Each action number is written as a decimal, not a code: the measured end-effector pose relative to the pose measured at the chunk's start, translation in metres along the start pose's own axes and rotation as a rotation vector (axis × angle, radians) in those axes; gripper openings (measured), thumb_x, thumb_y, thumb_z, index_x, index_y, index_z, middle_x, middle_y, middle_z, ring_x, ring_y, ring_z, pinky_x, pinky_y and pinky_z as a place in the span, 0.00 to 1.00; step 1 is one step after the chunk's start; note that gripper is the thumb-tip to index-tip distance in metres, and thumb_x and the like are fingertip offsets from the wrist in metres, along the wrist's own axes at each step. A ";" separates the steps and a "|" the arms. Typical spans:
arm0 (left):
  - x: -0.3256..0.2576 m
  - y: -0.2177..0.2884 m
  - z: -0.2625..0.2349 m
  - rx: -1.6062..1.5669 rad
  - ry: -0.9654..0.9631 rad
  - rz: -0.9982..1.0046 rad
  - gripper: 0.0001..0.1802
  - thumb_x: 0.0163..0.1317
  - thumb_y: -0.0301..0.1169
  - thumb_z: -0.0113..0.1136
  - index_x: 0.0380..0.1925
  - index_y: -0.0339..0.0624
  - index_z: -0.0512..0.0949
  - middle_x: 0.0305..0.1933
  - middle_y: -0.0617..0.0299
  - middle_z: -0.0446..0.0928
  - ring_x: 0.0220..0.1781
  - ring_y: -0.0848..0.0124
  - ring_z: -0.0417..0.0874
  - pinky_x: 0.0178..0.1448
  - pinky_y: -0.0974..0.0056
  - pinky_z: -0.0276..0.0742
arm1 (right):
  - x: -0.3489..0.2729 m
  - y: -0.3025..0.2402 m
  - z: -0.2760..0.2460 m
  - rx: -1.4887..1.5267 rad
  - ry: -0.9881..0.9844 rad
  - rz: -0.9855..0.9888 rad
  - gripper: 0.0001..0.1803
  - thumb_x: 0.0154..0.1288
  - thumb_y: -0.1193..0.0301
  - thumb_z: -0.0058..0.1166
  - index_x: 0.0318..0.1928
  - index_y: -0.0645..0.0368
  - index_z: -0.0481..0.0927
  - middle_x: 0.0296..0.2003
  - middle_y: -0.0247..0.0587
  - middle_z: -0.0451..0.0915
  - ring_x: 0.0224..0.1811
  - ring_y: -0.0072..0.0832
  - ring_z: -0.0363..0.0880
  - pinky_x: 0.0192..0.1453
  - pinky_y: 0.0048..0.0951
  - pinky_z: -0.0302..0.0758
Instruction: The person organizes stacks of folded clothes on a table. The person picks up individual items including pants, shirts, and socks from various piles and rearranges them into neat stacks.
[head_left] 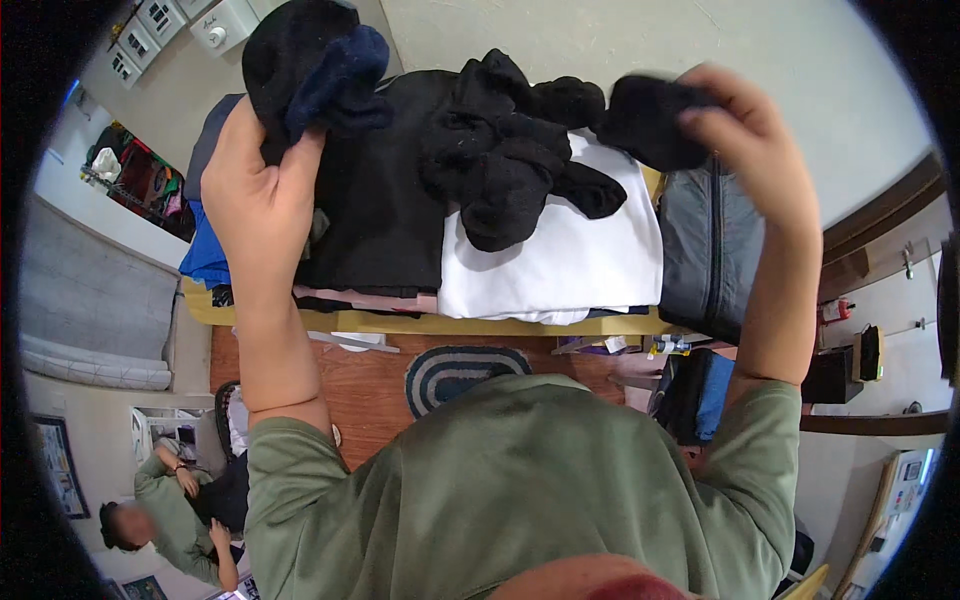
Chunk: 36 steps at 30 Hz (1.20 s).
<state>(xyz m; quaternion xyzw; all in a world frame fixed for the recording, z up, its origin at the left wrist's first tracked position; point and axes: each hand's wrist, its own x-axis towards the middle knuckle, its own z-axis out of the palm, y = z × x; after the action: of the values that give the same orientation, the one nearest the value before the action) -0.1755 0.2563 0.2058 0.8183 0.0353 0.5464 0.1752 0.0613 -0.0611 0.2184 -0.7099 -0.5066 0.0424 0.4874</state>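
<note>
Both your hands are closed on socks above the folded laundry.

Your left hand (262, 190) grips a black-and-navy sock bundle (312, 68); your right hand (752, 140) pinches a black sock (648, 118) beside the sock pile (505, 150). They look soft, light and limp, so hold mid-fabric.

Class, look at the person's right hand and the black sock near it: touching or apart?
Touching. The head view shows the right hand pinching the end of the black sock, fingers folded over its fabric above the folded white garment.

Bundle of black and navy socks (315, 70) raised at left, black sock (650, 120) stretched at right
</note>
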 end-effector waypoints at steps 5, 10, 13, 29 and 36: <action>0.002 0.001 0.000 0.029 0.013 0.010 0.19 0.59 0.23 0.65 0.51 0.35 0.80 0.46 0.54 0.86 0.46 0.66 0.85 0.56 0.66 0.75 | 0.024 -0.012 -0.048 0.204 0.257 0.094 0.21 0.65 0.76 0.50 0.59 0.61 0.77 0.46 0.36 0.82 0.50 0.24 0.81 0.61 0.27 0.75; 0.001 0.003 0.002 -0.026 0.001 -0.028 0.19 0.59 0.23 0.65 0.52 0.35 0.80 0.46 0.55 0.86 0.47 0.67 0.85 0.56 0.66 0.75 | 0.075 -0.027 0.014 0.029 -0.343 0.128 0.22 0.59 0.77 0.61 0.55 0.63 0.75 0.49 0.42 0.79 0.49 0.25 0.76 0.51 0.27 0.77; -0.002 0.002 0.000 -0.039 -0.017 -0.034 0.19 0.59 0.23 0.64 0.52 0.34 0.80 0.46 0.55 0.86 0.47 0.69 0.85 0.56 0.67 0.75 | 0.084 -0.013 0.052 -0.430 -0.019 -0.623 0.21 0.60 0.64 0.68 0.54 0.52 0.82 0.43 0.32 0.83 0.42 0.23 0.81 0.50 0.26 0.78; -0.012 -0.009 -0.015 -0.051 0.004 -0.057 0.20 0.60 0.21 0.63 0.54 0.32 0.79 0.49 0.55 0.86 0.48 0.71 0.84 0.57 0.67 0.75 | 0.018 0.011 0.054 -0.164 -0.162 0.119 0.14 0.53 0.76 0.63 0.40 0.69 0.81 0.27 0.37 0.79 0.31 0.23 0.75 0.41 0.27 0.75; -0.011 -0.011 -0.021 -0.011 0.006 -0.051 0.19 0.60 0.21 0.64 0.53 0.32 0.80 0.49 0.55 0.86 0.48 0.71 0.84 0.57 0.66 0.75 | 0.028 0.001 0.047 -0.277 0.288 -0.040 0.06 0.66 0.74 0.60 0.42 0.60 0.82 0.29 0.26 0.78 0.32 0.13 0.73 0.33 0.19 0.71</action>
<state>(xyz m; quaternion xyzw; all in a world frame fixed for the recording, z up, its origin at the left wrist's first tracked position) -0.1976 0.2688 0.1997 0.8145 0.0534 0.5443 0.1935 0.0492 -0.0091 0.2056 -0.7587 -0.4468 -0.1392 0.4532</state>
